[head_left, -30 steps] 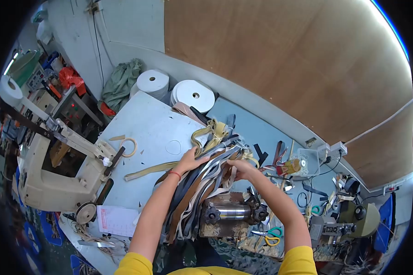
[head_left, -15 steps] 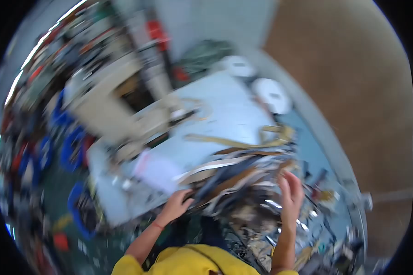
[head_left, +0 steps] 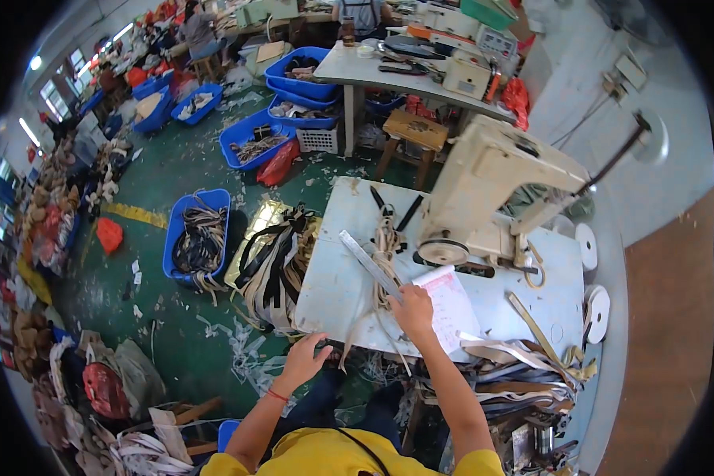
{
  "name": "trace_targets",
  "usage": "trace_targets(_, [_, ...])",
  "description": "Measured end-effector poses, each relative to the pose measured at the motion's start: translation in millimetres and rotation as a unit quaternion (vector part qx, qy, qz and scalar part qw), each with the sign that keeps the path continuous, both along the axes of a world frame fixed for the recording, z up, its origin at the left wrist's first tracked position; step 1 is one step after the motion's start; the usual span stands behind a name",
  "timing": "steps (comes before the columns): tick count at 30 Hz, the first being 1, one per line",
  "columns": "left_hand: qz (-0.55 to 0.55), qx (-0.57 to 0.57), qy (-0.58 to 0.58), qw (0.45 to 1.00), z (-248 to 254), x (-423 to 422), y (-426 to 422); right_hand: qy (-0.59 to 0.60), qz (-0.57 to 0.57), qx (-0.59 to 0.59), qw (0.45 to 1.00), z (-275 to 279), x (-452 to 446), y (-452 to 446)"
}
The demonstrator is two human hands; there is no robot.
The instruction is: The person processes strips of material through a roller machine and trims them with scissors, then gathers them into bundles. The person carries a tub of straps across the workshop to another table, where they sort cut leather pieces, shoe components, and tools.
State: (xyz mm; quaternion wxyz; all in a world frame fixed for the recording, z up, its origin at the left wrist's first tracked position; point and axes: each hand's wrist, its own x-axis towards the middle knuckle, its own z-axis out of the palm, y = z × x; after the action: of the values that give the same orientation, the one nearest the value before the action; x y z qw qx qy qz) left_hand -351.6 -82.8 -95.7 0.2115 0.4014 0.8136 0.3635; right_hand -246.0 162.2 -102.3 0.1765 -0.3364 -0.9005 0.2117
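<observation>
Gripping the ruler (head_left: 370, 264), the right hand (head_left: 413, 312) seems at pickup, needing clearance from the straps (head_left: 386, 238), the left hand (head_left: 302, 361) open-fingered.

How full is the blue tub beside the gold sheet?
Well filled: dark and beige straps are heaped inside the blue tub, some trailing over its near rim.

Table (head_left: 333, 297), white, top scuffed, bearing: sewing machine (head_left: 484, 178), cream, at far side; cords (head_left: 387, 238), one bundle, tails hanging over near edge; printed sheet (head_left: 452, 305), beside cords; straps (head_left: 523, 389), mixed colours, heaped at near right corner; olive strap (head_left: 531, 321), apart from sheet. Floor (head_left: 95, 293), green, scrap-littered, bearing: blue tub (head_left: 181, 276); red bag (head_left: 109, 236), left of tub; stool (head_left: 415, 131), wooden, beyond table.
</observation>
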Motion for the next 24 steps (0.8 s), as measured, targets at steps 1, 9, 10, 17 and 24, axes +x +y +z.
trace_targets(1, [-0.002,0.013,-0.029,0.999,-4.6,-10.7,-0.5,-0.049,-0.001,0.032,0.998,-12.5,-16.5,-1.4])
trace_targets(9, [-0.020,0.056,-0.152,0.987,-62.2,-60.7,58.7,-0.184,-0.053,0.047,0.980,-53.7,-47.3,-1.0])
trace_targets(10, [-0.023,0.045,-0.167,0.985,-69.7,-62.7,71.6,-0.176,-0.044,0.046,0.982,-56.4,-46.0,0.0])
trace_targets(17, [0.169,0.038,-0.224,0.959,-112.6,-66.8,143.1,0.030,-0.029,0.043,0.998,-4.7,-36.4,-12.2])
trace_targets(24, [0.280,-0.118,-0.126,0.944,-62.6,-41.7,247.4,0.000,-0.132,0.041,0.990,-37.3,84.1,67.0])
